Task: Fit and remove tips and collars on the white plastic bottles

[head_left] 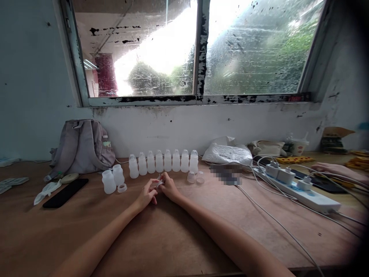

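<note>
Two bare hands meet over the table (138, 242) in the head view, their fingers drawn in close around one small clear ring (159, 184). A thin tip seems to rise from it, though the fingers hide much of the piece. The left hand (147, 195) holds it from the left and the right hand (168, 186) from the right; how firmly each grips, I cannot tell.

Two open bottles (108, 182) stand upright to the left of both hands and slightly farther from the person, so the left hand is nearer to them. Their long axes are vertical, mouths up, and a loose ring (122, 188) lies just beside them. On the other side, two clear caps (191, 177) sit near each other on the table, with the right hand nearer. Straight beyond the hands, eight capped bottles (167, 161) stand upright in a row. Well apart at the far right, another person's hand (331, 168) rests beyond a power strip (314, 200).
</note>
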A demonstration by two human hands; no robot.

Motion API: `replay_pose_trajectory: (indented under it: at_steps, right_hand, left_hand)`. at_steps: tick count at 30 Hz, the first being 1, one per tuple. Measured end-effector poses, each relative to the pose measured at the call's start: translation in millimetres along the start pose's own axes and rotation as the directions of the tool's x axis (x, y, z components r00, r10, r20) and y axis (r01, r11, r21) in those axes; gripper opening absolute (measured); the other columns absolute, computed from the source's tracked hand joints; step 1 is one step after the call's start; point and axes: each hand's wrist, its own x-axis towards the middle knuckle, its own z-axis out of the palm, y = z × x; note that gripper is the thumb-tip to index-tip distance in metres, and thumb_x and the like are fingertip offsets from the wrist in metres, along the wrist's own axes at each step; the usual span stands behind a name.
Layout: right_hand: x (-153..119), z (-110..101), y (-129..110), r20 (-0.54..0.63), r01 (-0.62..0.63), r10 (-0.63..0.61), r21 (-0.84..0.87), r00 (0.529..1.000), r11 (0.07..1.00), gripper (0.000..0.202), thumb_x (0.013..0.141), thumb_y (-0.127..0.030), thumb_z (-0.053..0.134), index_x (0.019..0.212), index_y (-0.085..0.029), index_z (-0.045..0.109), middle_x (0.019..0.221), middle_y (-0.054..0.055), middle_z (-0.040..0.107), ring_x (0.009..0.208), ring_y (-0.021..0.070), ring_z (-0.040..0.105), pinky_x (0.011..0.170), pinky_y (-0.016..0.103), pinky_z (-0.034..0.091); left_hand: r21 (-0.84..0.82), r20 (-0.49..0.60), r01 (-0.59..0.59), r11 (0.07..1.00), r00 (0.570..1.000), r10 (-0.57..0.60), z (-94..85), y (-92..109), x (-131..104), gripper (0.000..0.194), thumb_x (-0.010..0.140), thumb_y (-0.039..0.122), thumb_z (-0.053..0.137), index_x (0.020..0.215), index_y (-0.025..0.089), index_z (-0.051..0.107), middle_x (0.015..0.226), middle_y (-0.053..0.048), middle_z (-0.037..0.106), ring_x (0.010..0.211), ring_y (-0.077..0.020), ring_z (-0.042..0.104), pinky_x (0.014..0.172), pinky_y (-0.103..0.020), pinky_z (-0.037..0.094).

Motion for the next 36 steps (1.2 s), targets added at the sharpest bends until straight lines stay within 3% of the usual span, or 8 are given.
replay_pose_trajectory:
  at_steps: [3,6,9,12,15,19,28,36]
  right_hand:
    - [2.1,-1.5,-0.2,-0.012,-0.06,0.061,0.081,0.998,0.995,0.027,0.057,-0.01,0.044,0.082,-0.021,0.043,0.061,-0.005,0.048,0.056,0.0106,0.046,0.053,0.02,0.036]
    - [3.4,-3.4,1.9,-0.048,-0.189,0.197,0.145,0.979,0.971,0.031,0.059,-0.009,0.04,0.087,-0.021,0.044,0.061,-0.004,0.051,0.049,0.0097,0.047,0.049,0.02,0.037]
    - [3.6,-4.6,6.0,-0.062,-0.27,0.284,0.17,0.957,0.948,0.035,0.064,-0.01,0.033,0.096,-0.02,0.044,0.052,-0.006,0.048,0.036,0.0088,0.043,0.039,0.019,0.034]
    - [4.2,-3.9,10.6,-0.022,-0.319,0.33,0.209,0.944,0.924,0.033,0.064,-0.01,0.032,0.09,-0.019,0.051,0.046,-0.006,0.046,0.033,0.0088,0.043,0.035,0.018,0.031]
    - [5.6,-1.8,14.5,-0.002,-0.333,0.342,0.222,0.94,0.916,0.027,0.063,-0.01,0.035,0.077,-0.018,0.055,0.042,-0.006,0.045,0.034,0.0088,0.045,0.034,0.017,0.031]
    - [6.9,0.2,17.8,-0.012,-0.349,0.362,0.237,0.932,0.906,0.026,0.064,-0.011,0.036,0.078,-0.018,0.056,0.041,-0.005,0.046,0.034,0.0089,0.045,0.034,0.017,0.032]
    - [5.7,-0.2,16.1,-0.049,-0.357,0.391,0.316,0.919,0.879,0.022,0.068,-0.016,0.038,0.084,-0.018,0.052,0.047,-0.005,0.046,0.035,0.0077,0.041,0.032,0.016,0.029]
    - [5.4,-1.4,7.1,-0.067,-0.348,0.433,0.491,0.899,0.799,0.033,0.065,-0.026,0.048,0.097,-0.02,0.043,0.069,-0.002,0.052,0.05,0.0099,0.049,0.036,0.018,0.038]
  left_hand:
    - [0.38,-0.037,-0.121,0.917,0.989,0.146,-2.8,9.7,-2.0,0.031,0.077,0.022,0.036,0.108,0.025,0.042,0.08,0.0,0.06,0.051,-0.0116,0.057,0.052,-0.025,0.045]
    - [0.775,-0.075,-0.176,0.607,0.928,0.364,-10.8,21.5,-1.8,0.031,0.079,0.026,0.038,0.109,0.025,0.048,0.09,-0.005,0.061,0.081,-0.0198,0.057,0.074,-0.033,0.042]
    - [0.932,-0.15,-0.046,0.36,0.854,0.497,-33.4,26.7,1.4,0.032,0.079,0.023,0.038,0.11,0.021,0.049,0.108,-0.01,0.055,0.1,-0.0251,0.048,0.089,-0.042,0.031]
    - [0.932,-0.352,0.219,0.29,0.742,0.571,-68.8,20.8,2.4,0.037,0.078,0.021,0.038,0.114,0.015,0.046,0.123,-0.015,0.043,0.112,-0.0295,0.036,0.095,-0.051,0.014]
    - [0.867,-0.496,0.403,0.291,0.659,0.565,-100.5,8.1,-0.9,0.041,0.077,0.022,0.039,0.116,0.009,0.042,0.123,-0.02,0.04,0.116,-0.0323,0.029,0.093,-0.056,0.009]
    - [0.874,-0.482,0.409,0.263,0.659,0.577,-115.0,-2.8,-4.9,0.028,0.076,0.022,0.041,0.099,0.009,0.052,0.112,-0.019,0.048,0.115,-0.0318,0.03,0.093,-0.057,0.008]
    - [0.871,-0.236,-0.224,0.438,0.591,0.772,-66.8,11.9,-4.5,0.01,0.081,0.023,0.042,0.087,0.019,0.048,0.116,-0.011,0.042,0.109,-0.0213,0.041,0.091,-0.039,0.032]
    - [0.489,-0.178,-0.414,0.768,0.814,0.553,-12.9,19.7,-11.7,0.011,0.086,0.023,0.031,0.094,0.02,0.039,0.116,-0.009,0.043,0.103,-0.0163,0.047,0.084,-0.033,0.041]
